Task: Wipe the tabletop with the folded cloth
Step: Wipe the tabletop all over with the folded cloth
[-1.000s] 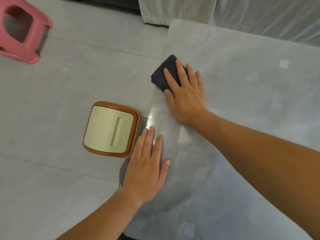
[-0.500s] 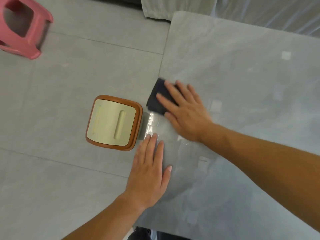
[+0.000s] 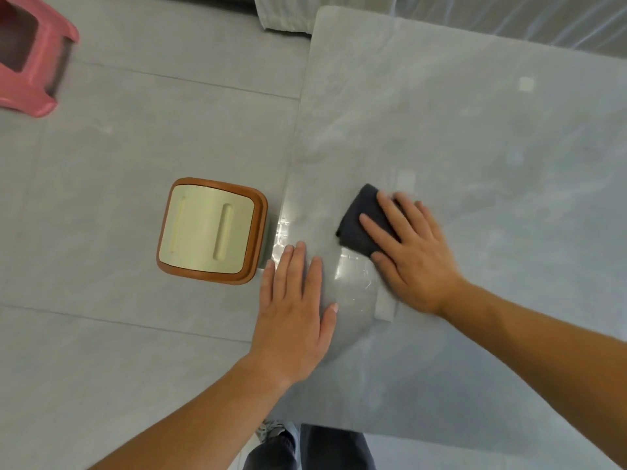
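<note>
Head view: the right grip (image 3: 414, 259) presses flat on the dark folded cloth (image 3: 359, 218), fingers straight and spread, curled round nothing. The cloth lies on the grey surface (image 3: 475, 147) near its left edge, about midway along it. The left grip (image 3: 295, 317) rests palm-down at that same edge, fingers straight, near the cloth but apart from it. On the floor (image 3: 101, 334) beside the left edge stands a brown-rimmed stool (image 3: 210, 232) with a cream seat; a pink stool (image 3: 30, 62) sits well apart.
</note>
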Demonstrator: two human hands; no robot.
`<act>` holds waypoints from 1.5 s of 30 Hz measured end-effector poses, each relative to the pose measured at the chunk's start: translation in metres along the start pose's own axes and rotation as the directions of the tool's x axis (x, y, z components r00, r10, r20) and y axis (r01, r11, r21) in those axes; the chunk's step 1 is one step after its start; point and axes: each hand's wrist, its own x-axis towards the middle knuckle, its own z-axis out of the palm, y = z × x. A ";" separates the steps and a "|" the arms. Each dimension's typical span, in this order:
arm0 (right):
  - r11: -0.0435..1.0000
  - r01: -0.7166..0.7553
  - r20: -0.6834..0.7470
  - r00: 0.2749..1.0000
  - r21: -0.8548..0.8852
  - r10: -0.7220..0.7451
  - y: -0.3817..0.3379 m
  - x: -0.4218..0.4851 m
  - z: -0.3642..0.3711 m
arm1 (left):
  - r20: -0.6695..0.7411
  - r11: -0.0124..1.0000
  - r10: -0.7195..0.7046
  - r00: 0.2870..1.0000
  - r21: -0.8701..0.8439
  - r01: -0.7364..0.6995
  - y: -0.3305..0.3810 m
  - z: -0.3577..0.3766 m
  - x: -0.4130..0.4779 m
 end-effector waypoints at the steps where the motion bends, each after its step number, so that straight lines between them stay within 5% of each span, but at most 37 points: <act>1: 0.996 0.086 0.033 0.996 -0.026 -0.086 0.008 -0.011 0.001 | 0.001 1.000 -0.002 1.000 0.004 0.002 0.002 0.000 0.001; 3: 0.999 0.033 0.004 0.999 -0.032 -0.033 0.031 -0.013 -0.002 | 0.002 1.000 -0.006 1.000 0.005 0.006 0.004 0.000 0.002; 6: 0.910 -0.407 -0.063 0.909 0.079 0.412 0.041 -0.011 -0.008 | -0.010 1.000 0.009 1.000 -0.006 -0.010 0.001 0.000 0.001; 8: 0.866 -0.487 -0.079 0.865 0.109 0.496 0.016 -0.025 0.000 | -0.020 0.999 0.020 1.000 -0.031 -0.021 -0.001 0.000 -0.002; 12: 0.973 -0.225 -0.044 0.973 0.058 0.228 -0.047 -0.078 0.023 | -0.032 0.997 0.021 0.999 -0.076 -0.023 -0.006 0.003 -0.013; 16: 0.997 -0.070 -0.005 0.998 0.022 0.070 -0.042 -0.060 0.018 | -0.019 0.998 0.030 0.999 -0.059 -0.031 -0.011 0.011 -0.030; 22: 0.910 -0.408 -0.079 0.907 0.078 0.414 -0.056 0.056 0.003 | -0.022 0.999 0.028 0.999 -0.045 -0.028 -0.013 0.017 -0.035; 25: 0.999 -0.047 -0.005 0.999 -0.028 0.046 -0.083 0.040 0.014 | -0.025 0.997 0.038 0.999 -0.073 -0.039 -0.014 0.019 -0.041; 28: 0.976 0.209 0.074 0.976 -0.068 -0.204 -0.072 0.048 0.010 | -0.009 0.996 0.046 0.999 -0.072 -0.047 -0.016 0.021 -0.048; 32: 0.986 -0.166 -0.049 0.985 0.020 0.167 -0.070 0.104 0.001 | -0.016 0.996 0.053 0.998 -0.069 -0.054 -0.018 0.024 -0.051; 34: 0.974 -0.225 -0.068 0.972 0.033 0.227 -0.084 0.103 0.005 | -0.014 0.996 0.045 0.999 -0.079 -0.046 -0.019 0.023 -0.053; 39: 0.962 0.271 0.076 0.961 -0.044 -0.267 -0.087 0.020 0.014 | 0.004 0.991 0.114 0.993 -0.065 -0.113 -0.026 0.028 -0.076; 41: 0.943 0.323 0.089 0.945 -0.077 -0.316 -0.068 0.022 0.012 | 0.010 0.991 0.119 0.993 -0.060 -0.118 -0.030 0.030 -0.081; 43: 0.997 0.072 -0.015 0.997 -0.038 -0.072 -0.057 0.040 0.007 | 0.014 0.991 0.120 0.993 -0.060 -0.119 -0.032 0.032 -0.083; 45: 0.963 -0.265 -0.071 0.961 0.058 0.268 -0.060 0.058 0.003 | 0.002 0.991 0.112 0.994 -0.068 -0.111 -0.031 0.031 -0.081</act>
